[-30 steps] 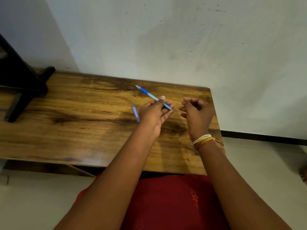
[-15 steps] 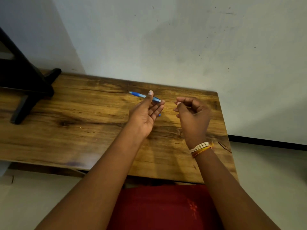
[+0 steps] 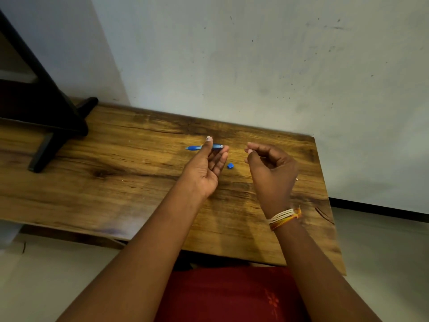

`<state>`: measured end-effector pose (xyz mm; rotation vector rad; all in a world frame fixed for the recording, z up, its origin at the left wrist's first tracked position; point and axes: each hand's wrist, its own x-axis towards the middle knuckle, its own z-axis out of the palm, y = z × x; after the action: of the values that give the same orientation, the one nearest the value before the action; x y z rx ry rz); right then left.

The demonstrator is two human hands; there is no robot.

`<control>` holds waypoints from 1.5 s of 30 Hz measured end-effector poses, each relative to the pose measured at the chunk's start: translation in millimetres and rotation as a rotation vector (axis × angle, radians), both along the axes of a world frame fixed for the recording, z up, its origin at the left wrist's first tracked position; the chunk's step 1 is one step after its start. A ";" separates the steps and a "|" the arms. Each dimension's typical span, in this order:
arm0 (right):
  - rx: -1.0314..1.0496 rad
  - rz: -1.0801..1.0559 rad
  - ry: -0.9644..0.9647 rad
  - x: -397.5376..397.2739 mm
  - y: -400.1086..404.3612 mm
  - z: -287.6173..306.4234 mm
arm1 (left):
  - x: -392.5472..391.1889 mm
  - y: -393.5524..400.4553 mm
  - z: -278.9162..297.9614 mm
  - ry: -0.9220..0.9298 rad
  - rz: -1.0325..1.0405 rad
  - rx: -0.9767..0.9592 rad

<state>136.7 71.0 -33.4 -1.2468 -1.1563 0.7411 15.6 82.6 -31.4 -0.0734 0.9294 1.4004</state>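
Observation:
My left hand (image 3: 206,168) is raised over the wooden table (image 3: 116,182), palm turned up. It holds a blue pen barrel (image 3: 196,148) between thumb and fingers, level, with its tip pointing left. To the right, my right hand (image 3: 271,168) has its fingers curled, thumb and forefinger pinched together on what looks like a thin pen refill (image 3: 262,157), mostly hidden in the hand. A small blue pen piece (image 3: 230,166) lies on the table between the two hands, partly hidden by my left fingers.
A black stand (image 3: 46,126) sits on the table's far left end. A white wall (image 3: 255,66) runs along the back edge. The table's right edge lies just beyond my right hand, with pale floor (image 3: 383,252) below. My red clothing (image 3: 232,293) is at the near edge.
My left hand has turned the pen from pointing up-left to lying level. The blue piece on the table is now mostly hidden behind my left hand. My right hand stayed curled.

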 end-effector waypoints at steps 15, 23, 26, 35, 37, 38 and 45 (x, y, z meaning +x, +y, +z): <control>0.003 0.015 -0.040 1.7 0.6 -2.7 | 1.0 0.5 -1.0 0.001 -0.018 -0.010; 0.026 0.024 -0.121 1.7 -0.3 -3.4 | 2.2 1.1 0.7 0.068 -0.053 0.032; 0.003 0.030 -0.136 1.9 0.3 -3.6 | 3.5 0.6 0.9 0.094 -0.083 0.058; 0.009 0.042 -0.278 0.6 -1.0 -3.0 | 9.9 -2.7 -1.1 0.081 -0.184 0.060; 0.008 0.061 -0.309 -0.3 -1.2 -2.7 | 10.3 -3.5 0.0 0.075 -0.188 0.052; 0.008 0.070 -0.322 -0.4 -1.1 -2.8 | 10.2 -3.6 0.3 0.071 -0.189 0.050; -0.030 0.040 -0.378 7.2 2.5 -6.7 | 10.9 -3.6 0.8 0.059 -0.181 0.037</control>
<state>143.9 73.5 -40.1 -1.4315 -1.4842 0.5661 26.5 79.0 -30.7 0.0790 0.9343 1.2566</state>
